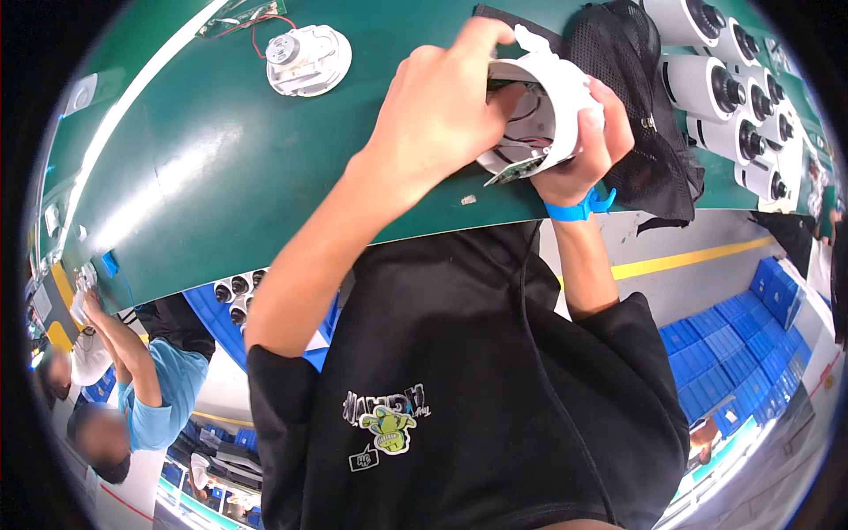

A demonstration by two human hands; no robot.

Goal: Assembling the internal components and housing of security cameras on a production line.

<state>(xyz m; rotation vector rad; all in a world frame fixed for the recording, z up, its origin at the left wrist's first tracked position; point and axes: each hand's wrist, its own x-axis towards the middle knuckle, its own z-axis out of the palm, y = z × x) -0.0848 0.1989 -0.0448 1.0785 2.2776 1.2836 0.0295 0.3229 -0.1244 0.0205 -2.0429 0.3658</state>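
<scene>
Holding a hollow white cylindrical plastic housing point(568, 99) over the near part of a glossy dark-green tabletop point(265, 168), seen from my head cam. My right hand point(590, 159), the one with the bright blue wristband point(570, 212), is clamped around its outer wall. My left hand point(437, 110) is across from it, poking into the open end; honestly can't tell if it's pinching anything. Small green circuit board point(518, 171) sticks out at the lower rim. Black mesh bag point(609, 49) sits just to the right.
</scene>
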